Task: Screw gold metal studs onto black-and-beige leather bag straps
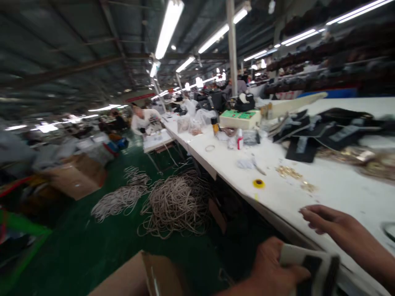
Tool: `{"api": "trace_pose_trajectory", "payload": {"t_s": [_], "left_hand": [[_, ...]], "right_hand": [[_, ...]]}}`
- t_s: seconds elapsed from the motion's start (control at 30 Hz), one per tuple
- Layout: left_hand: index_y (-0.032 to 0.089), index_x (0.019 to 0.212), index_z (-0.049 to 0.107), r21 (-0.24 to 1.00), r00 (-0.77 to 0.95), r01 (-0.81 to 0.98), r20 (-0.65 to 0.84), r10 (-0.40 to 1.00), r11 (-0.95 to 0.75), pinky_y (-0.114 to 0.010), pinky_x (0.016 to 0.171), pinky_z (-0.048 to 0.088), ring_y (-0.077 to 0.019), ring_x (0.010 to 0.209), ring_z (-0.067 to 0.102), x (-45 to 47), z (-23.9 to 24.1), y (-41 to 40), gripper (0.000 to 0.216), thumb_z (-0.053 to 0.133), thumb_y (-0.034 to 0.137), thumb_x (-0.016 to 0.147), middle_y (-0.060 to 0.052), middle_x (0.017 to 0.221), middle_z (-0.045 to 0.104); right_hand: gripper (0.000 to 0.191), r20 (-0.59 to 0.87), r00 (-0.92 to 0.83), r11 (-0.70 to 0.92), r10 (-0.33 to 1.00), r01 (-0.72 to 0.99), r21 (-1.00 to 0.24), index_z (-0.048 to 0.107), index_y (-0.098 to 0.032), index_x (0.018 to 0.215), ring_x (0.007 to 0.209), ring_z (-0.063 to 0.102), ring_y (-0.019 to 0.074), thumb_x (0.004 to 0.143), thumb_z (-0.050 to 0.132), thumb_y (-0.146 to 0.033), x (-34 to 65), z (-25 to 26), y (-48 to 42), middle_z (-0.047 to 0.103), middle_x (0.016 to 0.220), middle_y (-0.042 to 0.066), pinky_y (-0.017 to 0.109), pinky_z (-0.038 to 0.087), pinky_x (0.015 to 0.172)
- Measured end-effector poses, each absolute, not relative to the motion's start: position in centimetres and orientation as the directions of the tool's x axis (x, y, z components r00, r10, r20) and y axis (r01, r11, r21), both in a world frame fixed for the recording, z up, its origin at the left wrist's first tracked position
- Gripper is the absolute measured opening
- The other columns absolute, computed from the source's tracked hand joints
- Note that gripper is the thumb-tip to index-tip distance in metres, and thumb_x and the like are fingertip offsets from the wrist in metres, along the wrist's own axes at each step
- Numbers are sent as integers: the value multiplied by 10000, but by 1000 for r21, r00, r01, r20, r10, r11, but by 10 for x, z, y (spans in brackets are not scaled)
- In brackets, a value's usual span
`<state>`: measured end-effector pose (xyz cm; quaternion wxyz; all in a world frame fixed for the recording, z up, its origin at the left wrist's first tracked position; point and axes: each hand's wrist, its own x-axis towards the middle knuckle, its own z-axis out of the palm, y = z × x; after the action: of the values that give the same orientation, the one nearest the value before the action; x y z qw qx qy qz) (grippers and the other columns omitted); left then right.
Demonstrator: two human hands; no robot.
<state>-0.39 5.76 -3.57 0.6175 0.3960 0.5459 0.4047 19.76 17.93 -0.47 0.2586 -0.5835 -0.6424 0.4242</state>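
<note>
At the lower right, my left hand (268,267) is closed around a flat white and black piece (300,255), thumb on top, by the table's front edge. The piece is blurred and cut off by the frame, so its kind is unclear. Over the white tabletop, my right hand (336,224) has its fingers drawn together in a pinch; anything between the tips is too small to make out. Small gold-coloured metal pieces (289,172) lie scattered just beyond it. A yellow ring-shaped roll (258,183) sits near the table edge.
Black flat pieces (304,146) are heaped on the long white table (222,160), near a green-topped control box (240,118) and a red-and-white bottle (240,139). Piled cord (179,205) and cardboard boxes (75,176) are on the green floor. Another person (145,121) stands farther back.
</note>
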Motion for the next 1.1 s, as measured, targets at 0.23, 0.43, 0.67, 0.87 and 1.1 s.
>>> {"api": "trace_pose_trajectory", "payload": {"t_s": [0.23,0.43,0.67,0.87,1.1], "left_hand": [[228,1030,764,736,499,178,505,704,-654,-327,753,529,-175,840,649,11,-12,69,184,671,169,883,-54,905,733],[227,1138,713,543,671,96,584,457,-834,-367,799,551,-201,908,658,27,-5,54,282,635,134,883,-54,956,753],[204,1122,702,505,703,115,567,429,-856,-356,793,549,-196,906,658,39,-2,49,266,644,134,871,-55,952,746],[200,1106,701,476,738,128,541,405,-870,-355,796,544,-191,890,656,43,-2,50,250,649,143,868,-59,965,745],[197,1063,706,487,757,176,489,434,-855,-341,745,535,-183,838,649,44,-6,49,204,650,177,868,-62,936,739]], "right_hand": [[430,-322,-288,-289,902,151,-945,715,-191,903,711,553,152,851,692,-616,245,44,51,652,792,-1,266,412,639],[372,-317,-276,-296,907,114,-948,718,-168,904,756,541,142,883,700,-539,267,40,-1,643,826,2,262,411,680],[348,-254,-309,-178,916,252,-951,712,-195,897,775,564,160,933,625,-530,282,36,-11,652,850,11,270,432,678],[268,-192,-313,-67,930,369,-927,714,-201,899,794,592,167,957,615,-443,284,37,-11,681,853,15,276,446,707],[137,-200,-276,-58,940,450,-891,725,-220,883,777,620,158,924,649,-326,274,35,-13,698,849,-3,272,450,695]]}}
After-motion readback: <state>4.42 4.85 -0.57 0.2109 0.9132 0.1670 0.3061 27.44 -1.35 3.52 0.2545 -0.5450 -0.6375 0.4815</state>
